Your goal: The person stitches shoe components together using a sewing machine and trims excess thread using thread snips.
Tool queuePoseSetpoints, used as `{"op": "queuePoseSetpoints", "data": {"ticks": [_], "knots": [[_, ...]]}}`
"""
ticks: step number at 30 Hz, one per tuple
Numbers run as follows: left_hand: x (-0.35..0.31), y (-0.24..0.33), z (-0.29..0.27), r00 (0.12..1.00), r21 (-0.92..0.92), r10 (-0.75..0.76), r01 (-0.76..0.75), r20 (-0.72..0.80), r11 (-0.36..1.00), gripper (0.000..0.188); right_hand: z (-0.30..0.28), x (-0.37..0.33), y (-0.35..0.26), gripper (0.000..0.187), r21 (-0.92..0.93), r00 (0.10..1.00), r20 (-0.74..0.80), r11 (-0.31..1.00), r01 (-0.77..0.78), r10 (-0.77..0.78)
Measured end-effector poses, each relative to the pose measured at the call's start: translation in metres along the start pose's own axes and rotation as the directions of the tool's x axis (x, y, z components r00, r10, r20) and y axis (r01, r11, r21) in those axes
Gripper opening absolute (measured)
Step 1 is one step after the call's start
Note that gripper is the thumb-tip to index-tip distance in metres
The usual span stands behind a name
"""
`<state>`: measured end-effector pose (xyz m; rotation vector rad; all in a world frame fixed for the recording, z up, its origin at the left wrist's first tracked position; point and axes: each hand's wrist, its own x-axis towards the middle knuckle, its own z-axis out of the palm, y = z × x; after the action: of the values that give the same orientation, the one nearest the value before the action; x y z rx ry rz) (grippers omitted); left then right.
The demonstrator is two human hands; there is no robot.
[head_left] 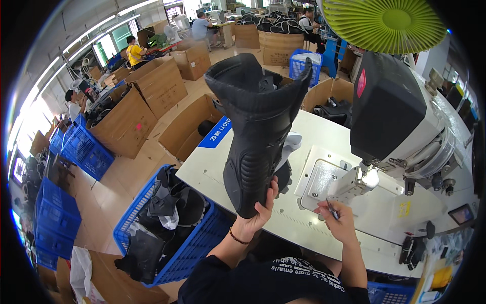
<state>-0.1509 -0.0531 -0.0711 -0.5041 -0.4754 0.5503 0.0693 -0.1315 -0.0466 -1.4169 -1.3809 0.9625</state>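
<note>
A tall black boot upper (253, 137) stands upright in front of me, its wide shaft opening at the top and a ribbed panel lower down. My left hand (259, 210) grips its lower end, with the thumb on the near side and the fingers partly hidden behind it. Close to the sewing machine (390, 111), my right hand (340, 223) is closed round a small, dark, pointed metal tool (332, 209); its exact kind is too small to make out. The machine's lamp shines over its white work arm (349, 185).
The white machine table (283, 225) spans the front. A blue basket (212, 243) of black boot parts stands at its left. Cardboard boxes (192, 126) lie beyond, and a green fan (395, 20) hangs at upper right. Several people work farther back, one in yellow (135, 54).
</note>
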Motion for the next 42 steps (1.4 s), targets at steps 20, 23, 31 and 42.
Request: {"op": "queuePoseSetpoints", "data": {"ticks": [20, 23, 31, 42], "knots": [[-0.007, 0.002, -0.03, 0.953, -0.052, -0.302, 0.3, -0.014, 0.952, 0.055, -0.002, -0.01, 0.003, 0.022, -0.11, 0.991, -0.048, 0.987, 0.115, -0.121], [-0.017, 0.016, -0.038, 0.972, 0.07, -0.205, 0.214, -0.114, 0.974, 0.054, -0.007, -0.005, -0.028, 0.042, -0.266, 0.803, -0.174, 0.812, 0.52, -0.571], [-0.057, 0.026, -0.039, 0.968, 0.252, -0.052, 0.116, -0.247, 0.961, 0.052, -0.011, 0.027, -0.107, 0.073, -0.355, 0.753, -0.072, 0.722, 0.593, -0.654], [-0.07, 0.025, -0.025, 0.933, 0.434, 0.079, 0.088, -0.351, 0.897, 0.062, -0.009, 0.061, -0.124, 0.042, -0.088, 0.826, 0.244, 0.837, 0.54, -0.508]]}}
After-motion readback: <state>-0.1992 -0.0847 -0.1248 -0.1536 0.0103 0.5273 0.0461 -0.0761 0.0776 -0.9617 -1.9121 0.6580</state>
